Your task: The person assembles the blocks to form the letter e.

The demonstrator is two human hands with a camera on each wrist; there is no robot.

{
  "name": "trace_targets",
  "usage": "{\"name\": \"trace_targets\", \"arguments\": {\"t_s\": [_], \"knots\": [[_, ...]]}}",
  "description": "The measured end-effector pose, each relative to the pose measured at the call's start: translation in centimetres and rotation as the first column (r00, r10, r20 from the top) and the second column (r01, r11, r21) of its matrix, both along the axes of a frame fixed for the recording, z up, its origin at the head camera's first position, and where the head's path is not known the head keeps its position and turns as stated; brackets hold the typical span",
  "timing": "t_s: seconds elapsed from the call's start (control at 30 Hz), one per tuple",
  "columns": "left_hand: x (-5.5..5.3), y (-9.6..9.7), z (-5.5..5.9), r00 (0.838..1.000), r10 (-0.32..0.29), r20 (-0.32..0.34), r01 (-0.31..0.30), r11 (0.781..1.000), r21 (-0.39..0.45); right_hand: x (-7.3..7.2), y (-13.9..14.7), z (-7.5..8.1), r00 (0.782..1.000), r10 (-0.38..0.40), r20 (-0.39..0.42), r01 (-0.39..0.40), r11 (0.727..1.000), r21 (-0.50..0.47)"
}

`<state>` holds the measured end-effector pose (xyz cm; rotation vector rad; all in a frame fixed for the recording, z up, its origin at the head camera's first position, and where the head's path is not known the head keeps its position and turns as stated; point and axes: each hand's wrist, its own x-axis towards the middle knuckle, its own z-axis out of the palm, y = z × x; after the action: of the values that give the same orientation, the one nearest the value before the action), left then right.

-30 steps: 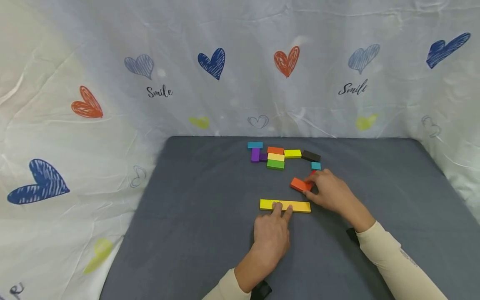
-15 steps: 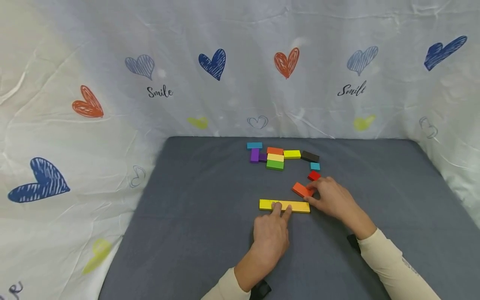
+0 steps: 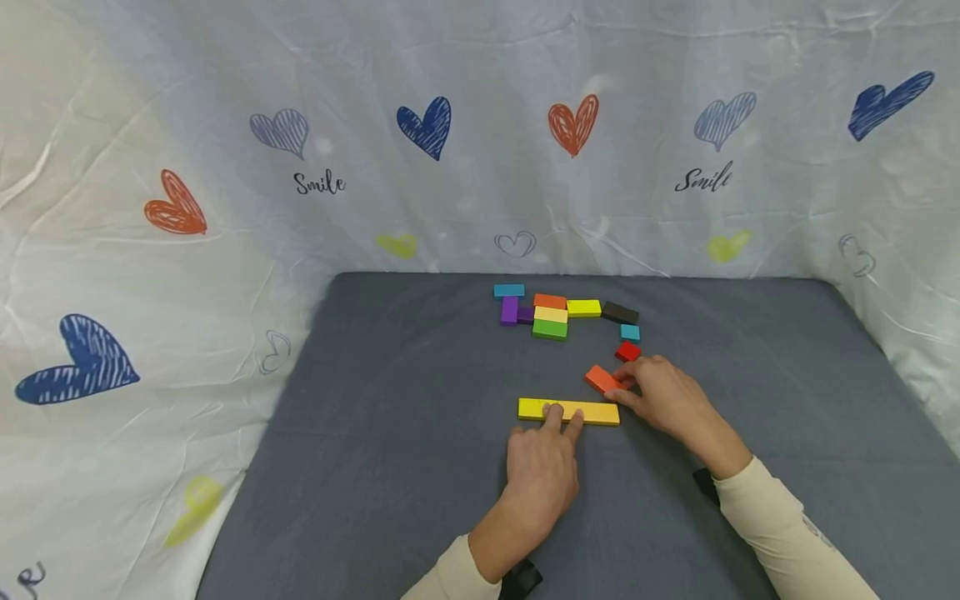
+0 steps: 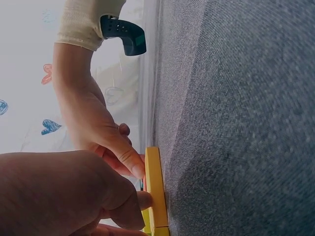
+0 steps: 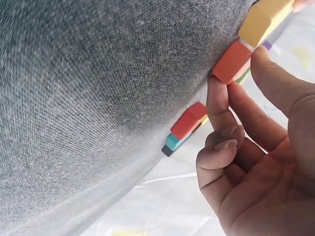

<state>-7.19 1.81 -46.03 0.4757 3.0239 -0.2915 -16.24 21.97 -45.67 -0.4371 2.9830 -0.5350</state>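
My left hand (image 3: 543, 471) rests two extended fingertips on a row of two wooden blocks laid end to end, a bright yellow block (image 3: 531, 407) and an orange-yellow block (image 3: 602, 413). Just beyond the right part of this row, my right hand (image 3: 671, 400) pinches an orange block (image 3: 600, 377) between thumb and fingers. In the right wrist view, the orange block (image 5: 233, 62) lies close to the end of the orange-yellow block (image 5: 261, 22). Behind the right fingertips is a red block (image 3: 627, 351), apart from the hand.
Farther back lie a small blue block (image 3: 630, 333), a black block (image 3: 620, 312) and a yellow block (image 3: 584, 308). To their left is a cluster with a green block (image 3: 550, 330) and a purple block (image 3: 509, 311). A grey cloth (image 3: 375, 467) covers the table, and a printed curtain (image 3: 480, 192) hangs behind.
My right hand has drawn the orange block slightly towards me, away from the red block, which now shows more fully. My left hand has stayed on the yellow row.
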Motion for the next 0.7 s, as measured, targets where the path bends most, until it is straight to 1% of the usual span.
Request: {"name": "trace_targets", "arguments": {"t_s": [0.37,0.7], "knots": [[-0.07,0.06,0.09,1.000,0.011,0.014,-0.011,1.000,-0.005,0.05,0.11,0.08,1.000,0.005,0.008,-0.005,1.000,-0.007],[0.01,0.03,0.00,1.000,0.007,0.001,-0.007,1.000,0.002,0.12,0.08,0.20,1.000,0.002,0.027,-0.002,1.000,-0.004]]}}
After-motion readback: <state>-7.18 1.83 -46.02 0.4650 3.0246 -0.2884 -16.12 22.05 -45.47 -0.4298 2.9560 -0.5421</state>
